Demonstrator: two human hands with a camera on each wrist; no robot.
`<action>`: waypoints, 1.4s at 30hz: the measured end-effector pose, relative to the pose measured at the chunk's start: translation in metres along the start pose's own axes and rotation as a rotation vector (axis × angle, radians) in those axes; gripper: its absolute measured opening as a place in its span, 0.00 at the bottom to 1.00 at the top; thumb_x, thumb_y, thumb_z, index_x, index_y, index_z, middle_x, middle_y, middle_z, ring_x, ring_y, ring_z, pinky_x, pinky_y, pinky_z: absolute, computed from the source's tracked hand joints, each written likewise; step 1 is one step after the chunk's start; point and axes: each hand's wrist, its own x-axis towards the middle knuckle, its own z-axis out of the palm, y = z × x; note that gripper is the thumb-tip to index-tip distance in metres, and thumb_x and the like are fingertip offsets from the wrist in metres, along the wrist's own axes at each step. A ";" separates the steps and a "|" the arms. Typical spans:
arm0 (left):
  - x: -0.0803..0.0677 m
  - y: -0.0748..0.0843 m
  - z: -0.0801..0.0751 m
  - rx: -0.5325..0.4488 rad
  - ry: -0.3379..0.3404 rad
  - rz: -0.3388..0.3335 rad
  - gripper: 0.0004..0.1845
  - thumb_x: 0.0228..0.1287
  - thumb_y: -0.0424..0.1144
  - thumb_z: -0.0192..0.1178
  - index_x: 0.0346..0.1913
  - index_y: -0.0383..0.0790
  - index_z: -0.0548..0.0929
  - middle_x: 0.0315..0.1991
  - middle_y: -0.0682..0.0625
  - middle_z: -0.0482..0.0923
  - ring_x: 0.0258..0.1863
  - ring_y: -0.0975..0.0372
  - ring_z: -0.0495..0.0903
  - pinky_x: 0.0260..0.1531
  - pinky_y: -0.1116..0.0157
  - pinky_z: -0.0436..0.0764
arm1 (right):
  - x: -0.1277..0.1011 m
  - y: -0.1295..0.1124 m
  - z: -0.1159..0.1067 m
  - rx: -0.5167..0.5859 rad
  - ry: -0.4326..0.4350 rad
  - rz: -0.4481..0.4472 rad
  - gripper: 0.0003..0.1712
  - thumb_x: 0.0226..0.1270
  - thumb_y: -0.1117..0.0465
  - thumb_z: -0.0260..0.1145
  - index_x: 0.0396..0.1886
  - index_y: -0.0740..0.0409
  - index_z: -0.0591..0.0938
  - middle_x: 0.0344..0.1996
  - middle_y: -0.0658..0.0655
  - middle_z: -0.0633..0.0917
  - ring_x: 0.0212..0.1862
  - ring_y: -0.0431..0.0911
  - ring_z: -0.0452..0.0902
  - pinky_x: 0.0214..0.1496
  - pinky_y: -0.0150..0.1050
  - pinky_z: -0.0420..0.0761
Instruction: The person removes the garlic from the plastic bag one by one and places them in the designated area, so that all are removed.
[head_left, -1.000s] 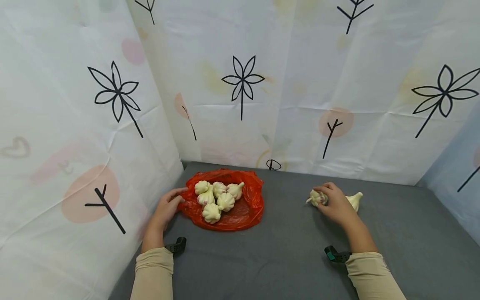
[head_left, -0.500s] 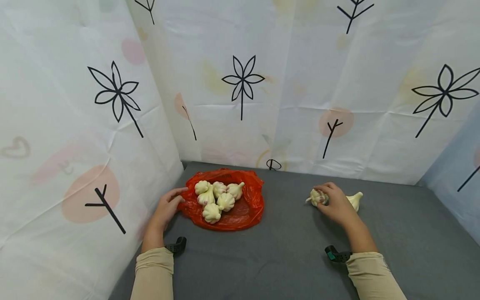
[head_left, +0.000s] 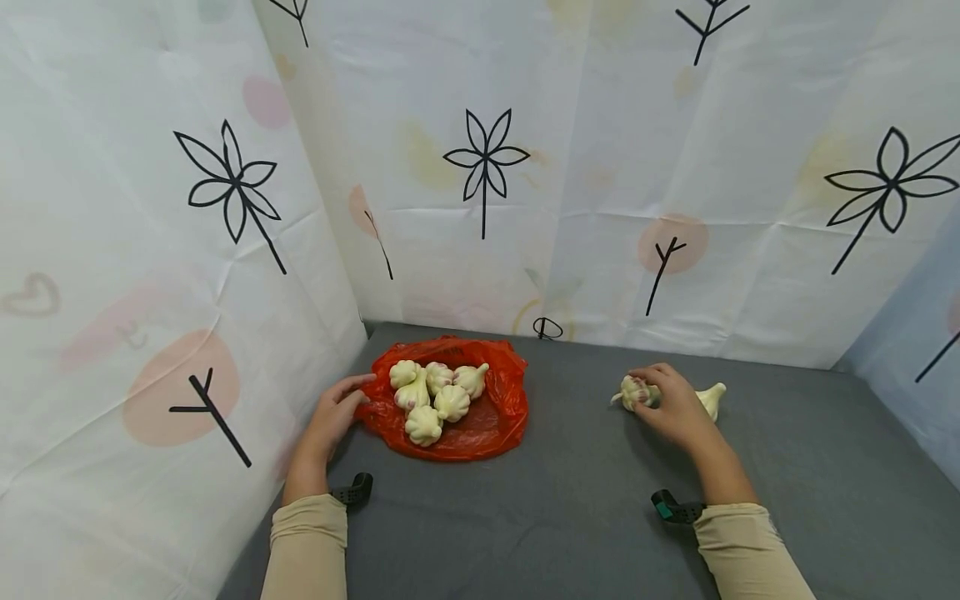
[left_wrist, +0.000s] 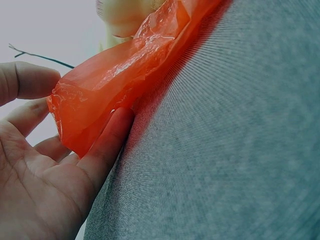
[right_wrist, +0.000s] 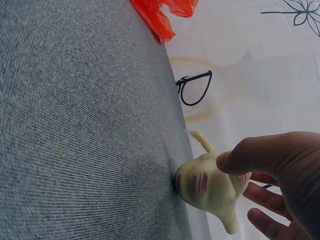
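While little has shifted over last second, right hand (head_left: 673, 406) keeps fingers curled round garlic bulb (head_left: 634, 392) on grey cloth (head_left: 585, 508) (not lifted). Left hand (head_left: 332, 419) still pinches edge of red bag (head_left: 480, 429). Pickup barely begun, by look of it.

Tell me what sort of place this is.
Probably a makeshift recording booth, not a kitchen: printed cloth sheets wall in a grey-covered table, with only an orange plastic bag of garlic heads on it.

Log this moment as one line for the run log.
left hand: pinches edge of red bag | right hand: grips garlic bulb on grey cloth | five bulbs in bag | spare bulb beside right hand
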 end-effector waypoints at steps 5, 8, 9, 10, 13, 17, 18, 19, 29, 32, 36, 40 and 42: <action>0.001 0.001 -0.001 -0.001 0.002 -0.002 0.22 0.71 0.35 0.48 0.66 0.42 0.74 0.67 0.44 0.69 0.59 0.54 0.70 0.47 0.71 0.77 | -0.001 -0.001 -0.002 0.009 0.004 0.006 0.26 0.58 0.67 0.70 0.59 0.63 0.79 0.54 0.64 0.76 0.54 0.60 0.74 0.51 0.60 0.75; 0.001 0.001 0.000 0.002 0.002 -0.001 0.22 0.71 0.34 0.48 0.66 0.42 0.75 0.67 0.44 0.69 0.59 0.54 0.70 0.47 0.71 0.77 | -0.002 -0.002 -0.003 0.010 0.012 0.009 0.26 0.58 0.68 0.71 0.58 0.63 0.79 0.53 0.65 0.76 0.53 0.61 0.74 0.51 0.60 0.75; 0.001 0.001 0.000 0.004 0.001 0.002 0.22 0.71 0.34 0.48 0.67 0.42 0.74 0.67 0.44 0.69 0.59 0.54 0.70 0.47 0.71 0.77 | -0.003 -0.002 -0.004 0.010 0.012 0.012 0.26 0.58 0.68 0.71 0.58 0.64 0.79 0.54 0.65 0.76 0.53 0.61 0.74 0.51 0.60 0.75; 0.001 0.001 0.000 0.002 0.003 -0.001 0.22 0.71 0.35 0.48 0.66 0.42 0.75 0.67 0.44 0.70 0.59 0.54 0.70 0.47 0.71 0.77 | -0.003 -0.002 -0.004 0.010 0.012 0.014 0.26 0.58 0.68 0.70 0.58 0.64 0.79 0.54 0.65 0.76 0.53 0.61 0.74 0.51 0.60 0.75; 0.000 0.000 0.000 0.007 -0.003 0.006 0.22 0.71 0.35 0.48 0.67 0.42 0.74 0.67 0.44 0.69 0.60 0.53 0.70 0.47 0.71 0.76 | -0.004 -0.003 -0.006 0.013 0.012 0.018 0.26 0.58 0.69 0.70 0.58 0.64 0.79 0.54 0.66 0.76 0.54 0.62 0.74 0.50 0.60 0.75; 0.001 -0.001 0.000 0.008 -0.007 0.006 0.22 0.72 0.35 0.47 0.67 0.42 0.74 0.68 0.44 0.69 0.60 0.53 0.70 0.48 0.71 0.76 | -0.005 -0.002 -0.008 0.008 0.009 0.024 0.26 0.58 0.69 0.70 0.58 0.65 0.79 0.54 0.66 0.76 0.54 0.62 0.73 0.50 0.60 0.75; 0.001 -0.001 -0.001 0.008 -0.006 0.005 0.22 0.72 0.35 0.47 0.67 0.42 0.74 0.67 0.44 0.69 0.60 0.53 0.70 0.48 0.71 0.76 | -0.005 -0.002 -0.008 0.007 0.009 0.025 0.26 0.58 0.70 0.70 0.58 0.65 0.79 0.54 0.66 0.75 0.54 0.62 0.73 0.50 0.60 0.75; 0.001 -0.001 -0.001 0.008 -0.006 0.005 0.22 0.72 0.35 0.47 0.67 0.42 0.74 0.67 0.44 0.70 0.60 0.53 0.70 0.48 0.71 0.76 | -0.005 -0.001 -0.008 0.005 0.008 0.027 0.26 0.58 0.70 0.70 0.58 0.65 0.79 0.54 0.66 0.75 0.54 0.62 0.73 0.50 0.60 0.74; 0.001 -0.001 0.000 -0.002 -0.007 0.019 0.22 0.72 0.35 0.48 0.66 0.41 0.74 0.67 0.44 0.70 0.59 0.54 0.71 0.47 0.71 0.77 | -0.006 0.001 -0.009 0.020 0.022 0.039 0.26 0.58 0.70 0.70 0.58 0.65 0.79 0.54 0.65 0.75 0.50 0.59 0.74 0.47 0.57 0.74; 0.000 -0.001 0.000 -0.004 -0.006 0.021 0.22 0.72 0.34 0.48 0.66 0.41 0.75 0.67 0.44 0.70 0.59 0.54 0.71 0.47 0.71 0.77 | -0.005 0.001 -0.009 0.013 0.021 0.039 0.26 0.58 0.69 0.70 0.58 0.64 0.79 0.54 0.65 0.75 0.50 0.59 0.74 0.47 0.57 0.74; 0.001 -0.003 -0.001 -0.005 -0.006 0.019 0.22 0.72 0.34 0.48 0.66 0.41 0.74 0.68 0.44 0.69 0.61 0.53 0.70 0.47 0.71 0.77 | -0.004 0.001 -0.010 0.006 0.011 0.043 0.26 0.59 0.68 0.70 0.58 0.63 0.79 0.54 0.64 0.74 0.51 0.60 0.74 0.48 0.58 0.74; 0.002 -0.003 -0.001 0.000 -0.008 0.018 0.22 0.72 0.35 0.48 0.67 0.41 0.74 0.68 0.44 0.69 0.61 0.53 0.70 0.48 0.72 0.76 | -0.003 -0.002 -0.010 0.010 0.014 0.031 0.25 0.59 0.67 0.70 0.58 0.62 0.79 0.54 0.63 0.75 0.51 0.59 0.74 0.48 0.57 0.75; 0.002 -0.003 -0.002 0.000 -0.005 0.015 0.22 0.72 0.35 0.48 0.66 0.41 0.74 0.68 0.44 0.69 0.60 0.53 0.70 0.48 0.71 0.76 | -0.002 -0.005 -0.010 0.026 0.018 0.021 0.24 0.59 0.66 0.71 0.57 0.61 0.79 0.54 0.63 0.75 0.52 0.59 0.74 0.49 0.58 0.75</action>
